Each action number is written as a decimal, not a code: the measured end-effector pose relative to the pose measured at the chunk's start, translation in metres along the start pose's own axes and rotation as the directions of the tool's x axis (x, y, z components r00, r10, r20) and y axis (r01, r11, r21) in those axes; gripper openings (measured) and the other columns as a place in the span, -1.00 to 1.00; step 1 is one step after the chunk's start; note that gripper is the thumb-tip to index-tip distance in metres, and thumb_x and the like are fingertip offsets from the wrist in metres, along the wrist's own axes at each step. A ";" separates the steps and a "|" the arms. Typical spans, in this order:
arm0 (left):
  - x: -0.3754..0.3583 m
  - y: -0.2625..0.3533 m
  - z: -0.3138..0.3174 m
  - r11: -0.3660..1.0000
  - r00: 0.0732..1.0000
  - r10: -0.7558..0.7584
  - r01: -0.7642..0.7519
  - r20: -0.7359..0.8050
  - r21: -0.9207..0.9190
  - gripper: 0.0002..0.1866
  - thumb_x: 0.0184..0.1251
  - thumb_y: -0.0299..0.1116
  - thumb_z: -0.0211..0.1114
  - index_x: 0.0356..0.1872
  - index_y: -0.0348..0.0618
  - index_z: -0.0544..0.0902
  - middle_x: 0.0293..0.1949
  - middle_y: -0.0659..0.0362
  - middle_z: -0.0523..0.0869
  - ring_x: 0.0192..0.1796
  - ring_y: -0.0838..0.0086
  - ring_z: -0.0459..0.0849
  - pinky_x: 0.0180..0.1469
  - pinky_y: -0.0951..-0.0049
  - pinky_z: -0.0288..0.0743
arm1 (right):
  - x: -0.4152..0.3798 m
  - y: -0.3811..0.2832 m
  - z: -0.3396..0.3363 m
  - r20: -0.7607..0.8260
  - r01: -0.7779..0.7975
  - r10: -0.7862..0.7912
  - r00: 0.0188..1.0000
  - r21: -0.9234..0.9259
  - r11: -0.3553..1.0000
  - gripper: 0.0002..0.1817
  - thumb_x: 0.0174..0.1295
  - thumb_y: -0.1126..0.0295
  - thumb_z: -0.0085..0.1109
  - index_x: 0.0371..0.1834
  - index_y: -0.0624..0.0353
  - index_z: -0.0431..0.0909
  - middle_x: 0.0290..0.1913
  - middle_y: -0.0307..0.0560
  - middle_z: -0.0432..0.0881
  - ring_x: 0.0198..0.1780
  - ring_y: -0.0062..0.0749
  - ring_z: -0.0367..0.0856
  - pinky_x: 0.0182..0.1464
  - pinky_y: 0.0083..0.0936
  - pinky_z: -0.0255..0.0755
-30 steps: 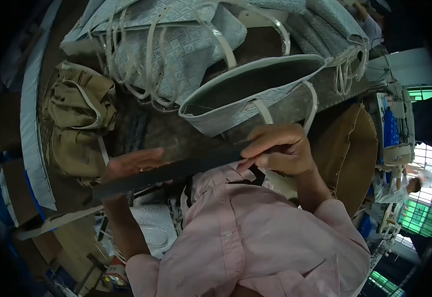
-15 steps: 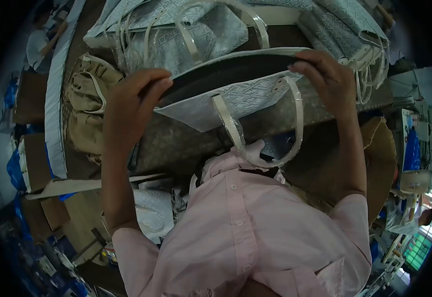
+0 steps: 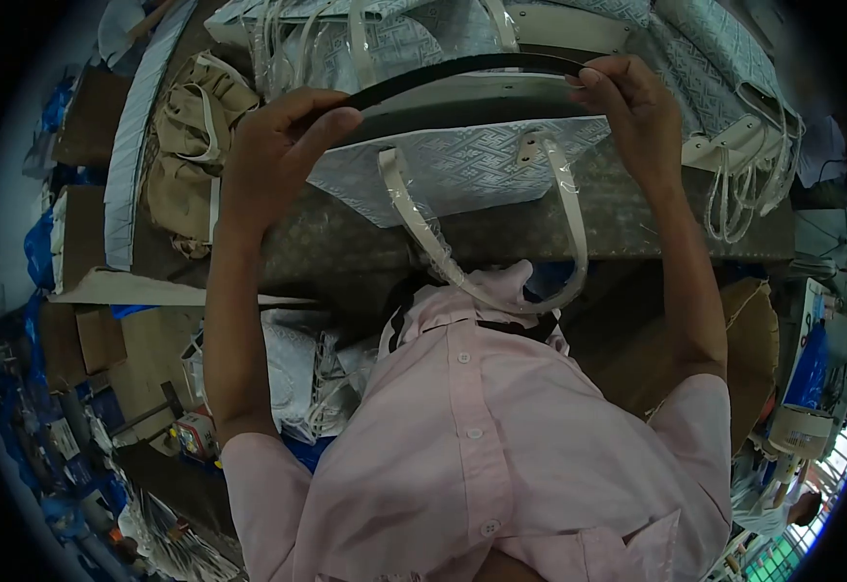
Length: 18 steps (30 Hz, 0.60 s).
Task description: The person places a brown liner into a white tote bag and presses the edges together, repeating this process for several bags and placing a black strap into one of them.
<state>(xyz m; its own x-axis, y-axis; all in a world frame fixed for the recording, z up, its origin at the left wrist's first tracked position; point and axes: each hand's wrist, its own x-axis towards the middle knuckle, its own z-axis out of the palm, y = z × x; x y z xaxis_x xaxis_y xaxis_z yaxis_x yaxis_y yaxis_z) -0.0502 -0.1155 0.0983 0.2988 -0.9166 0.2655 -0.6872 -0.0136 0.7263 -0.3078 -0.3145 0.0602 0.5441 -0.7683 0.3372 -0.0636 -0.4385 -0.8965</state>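
A long black strip arches between my two hands. My left hand pinches its left end between thumb and fingers. At the other end, my right hand grips it the same way. Just below the strip is the mouth of a pale grey-and-white patterned tote bag. The bag leans on the table with its dark inside partly showing. Its cream front handle, wrapped in clear plastic, hangs down toward my shirt. Whether the strip's lower edge touches the bag is hidden.
Similar patterned bags with plastic-wrapped handles are piled along the back of the table. Brown cloth lies to the left. A brown cardboard piece stands at the right. Other people are at the edges of view.
Both hands have lifted from the ends of the bag's opening, and the black strip now arches above it. The view has shifted slightly.
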 end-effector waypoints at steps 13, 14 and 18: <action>0.005 -0.011 0.020 0.906 0.978 -0.207 0.199 -0.017 0.374 -0.50 0.13 -0.36 0.36 0.08 -0.33 0.45 -0.43 0.00 0.61 -0.36 0.12 0.60 -0.30 0.17 0.43 | 0.015 0.001 0.001 0.361 0.330 -0.144 0.921 -0.530 0.781 -0.79 0.11 0.47 0.25 -0.18 0.19 0.56 -0.39 -0.08 0.57 -0.39 -0.34 0.55 -0.30 -0.46 0.44; 0.008 -0.014 0.021 0.887 0.989 -0.146 0.131 -0.001 0.442 -0.44 0.08 -0.37 0.39 0.08 -0.36 0.38 -0.43 -0.06 0.61 -0.33 0.05 0.60 -0.29 0.12 0.43 | 0.016 -0.004 0.003 0.351 0.219 0.002 0.936 -0.589 0.778 -0.76 0.10 0.46 0.26 -0.14 0.18 0.53 -0.42 -0.04 0.57 -0.40 -0.26 0.56 -0.29 -0.40 0.44; 0.020 -0.032 0.026 0.798 0.989 0.134 -0.146 0.063 0.584 -0.50 -0.01 -0.45 0.43 -0.09 -0.36 0.36 -0.45 -0.17 0.60 -0.29 -0.11 0.60 -0.27 0.02 0.44 | 0.033 0.012 0.011 0.413 0.391 -0.104 0.905 -0.707 0.589 -0.67 0.05 0.43 0.29 -0.10 0.18 0.48 -0.41 0.04 0.60 -0.33 -0.08 0.59 -0.23 -0.26 0.45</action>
<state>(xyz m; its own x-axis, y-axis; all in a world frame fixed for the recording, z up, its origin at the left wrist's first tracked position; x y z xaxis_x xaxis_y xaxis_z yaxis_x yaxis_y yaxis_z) -0.0398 -0.1441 0.0640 0.1611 -0.9337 0.3199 -0.9792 -0.1105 0.1704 -0.2815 -0.3397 0.0577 0.8447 -0.4564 0.2797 -0.4162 -0.8886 -0.1929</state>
